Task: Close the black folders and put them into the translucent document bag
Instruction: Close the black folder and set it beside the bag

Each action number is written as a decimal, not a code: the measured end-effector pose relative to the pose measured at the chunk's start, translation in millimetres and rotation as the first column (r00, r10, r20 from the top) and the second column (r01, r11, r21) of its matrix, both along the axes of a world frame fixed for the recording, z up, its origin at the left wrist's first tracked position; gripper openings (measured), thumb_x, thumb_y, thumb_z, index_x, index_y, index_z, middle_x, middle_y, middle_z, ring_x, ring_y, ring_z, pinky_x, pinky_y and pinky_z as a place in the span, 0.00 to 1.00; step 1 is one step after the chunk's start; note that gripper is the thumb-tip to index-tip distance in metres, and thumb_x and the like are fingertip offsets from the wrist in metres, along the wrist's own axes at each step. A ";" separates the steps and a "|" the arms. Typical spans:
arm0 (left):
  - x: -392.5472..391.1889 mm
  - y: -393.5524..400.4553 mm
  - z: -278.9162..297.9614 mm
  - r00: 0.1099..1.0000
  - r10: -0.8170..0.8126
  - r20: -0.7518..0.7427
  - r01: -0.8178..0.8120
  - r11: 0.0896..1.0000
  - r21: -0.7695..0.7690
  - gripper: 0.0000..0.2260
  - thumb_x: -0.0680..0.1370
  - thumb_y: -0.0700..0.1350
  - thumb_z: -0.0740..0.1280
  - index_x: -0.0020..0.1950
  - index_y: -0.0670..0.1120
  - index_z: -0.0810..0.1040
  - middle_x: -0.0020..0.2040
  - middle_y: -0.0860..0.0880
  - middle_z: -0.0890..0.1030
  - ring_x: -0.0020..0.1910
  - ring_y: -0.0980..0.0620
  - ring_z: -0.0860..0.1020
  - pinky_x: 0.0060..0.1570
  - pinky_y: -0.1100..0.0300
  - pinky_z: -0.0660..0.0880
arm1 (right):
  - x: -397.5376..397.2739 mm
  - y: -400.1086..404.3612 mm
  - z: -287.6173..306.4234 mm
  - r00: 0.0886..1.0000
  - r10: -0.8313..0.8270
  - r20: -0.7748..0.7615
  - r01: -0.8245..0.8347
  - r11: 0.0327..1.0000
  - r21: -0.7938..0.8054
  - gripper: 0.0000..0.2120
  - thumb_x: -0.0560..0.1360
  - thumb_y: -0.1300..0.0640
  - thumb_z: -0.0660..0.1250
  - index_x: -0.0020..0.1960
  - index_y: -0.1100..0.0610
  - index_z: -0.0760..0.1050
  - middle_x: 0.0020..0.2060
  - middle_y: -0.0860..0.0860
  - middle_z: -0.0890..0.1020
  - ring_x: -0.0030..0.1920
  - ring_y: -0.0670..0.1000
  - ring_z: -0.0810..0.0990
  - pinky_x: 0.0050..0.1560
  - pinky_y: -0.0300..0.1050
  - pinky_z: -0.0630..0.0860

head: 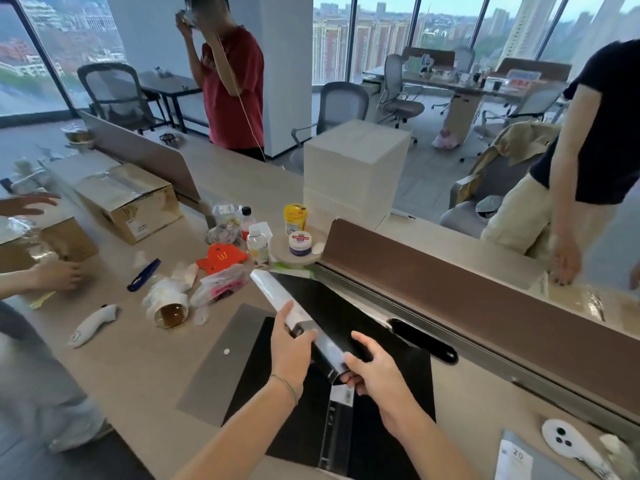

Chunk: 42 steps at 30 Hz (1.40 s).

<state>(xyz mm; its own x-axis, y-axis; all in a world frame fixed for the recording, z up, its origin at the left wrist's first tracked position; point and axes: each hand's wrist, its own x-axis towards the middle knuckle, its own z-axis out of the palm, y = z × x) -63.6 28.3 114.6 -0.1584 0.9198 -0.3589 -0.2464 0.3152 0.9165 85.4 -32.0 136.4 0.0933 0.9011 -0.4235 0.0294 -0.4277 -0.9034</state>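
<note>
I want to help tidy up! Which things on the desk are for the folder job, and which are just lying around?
For the job:
lifted black folder, held by left hand and right hand
open black folder lying flat
translucent document bag

Just lying around:
cardboard box
yellow canister
orange plush toy
blue pen

We see bright, soft daylight from the tall windows (pixel 346 39) behind, weak shadows on the desk (pixel 145 355), glare on the folder spine (pixel 277 296), wide-angle bending at the edges, and slight overall softness.
</note>
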 end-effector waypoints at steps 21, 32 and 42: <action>-29.1 -19.7 -50.6 0.975 -0.179 -0.135 0.180 0.984 -0.008 0.12 0.78 0.40 0.72 0.55 0.52 0.73 0.56 0.39 0.83 0.53 0.40 0.83 0.48 0.52 0.82 | 64.0 -3.4 -49.1 0.952 -0.257 0.166 0.239 0.963 0.122 0.36 0.73 0.66 0.71 0.74 0.39 0.66 0.61 0.48 0.78 0.58 0.44 0.79 0.46 0.32 0.76; 45.6 -57.5 -57.2 0.741 -0.366 -0.563 0.471 0.881 0.046 0.30 0.78 0.50 0.72 0.76 0.62 0.62 0.70 0.57 0.66 0.53 0.69 0.71 0.49 0.79 0.65 | 105.0 -55.0 -53.8 0.787 -0.375 0.490 0.279 0.925 0.259 0.37 0.72 0.64 0.73 0.76 0.45 0.65 0.58 0.45 0.71 0.57 0.43 0.74 0.60 0.33 0.70; 137.7 -109.5 -89.1 0.546 -0.548 -0.634 0.680 0.732 -0.048 0.34 0.76 0.53 0.73 0.76 0.65 0.58 0.74 0.55 0.61 0.60 0.53 0.75 0.57 0.56 0.82 | 171.2 -157.4 -93.5 0.635 -0.476 0.609 0.482 0.859 0.170 0.40 0.72 0.54 0.75 0.78 0.43 0.60 0.65 0.47 0.69 0.62 0.47 0.75 0.62 0.40 0.73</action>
<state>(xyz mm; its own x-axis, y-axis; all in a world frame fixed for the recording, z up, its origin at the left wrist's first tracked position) 74.1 -81.3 25.6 0.3630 0.9054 -0.2204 0.5290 -0.0055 0.8486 256.6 -189.4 42.9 0.7496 0.6512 -0.1187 0.3579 -0.5496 -0.7548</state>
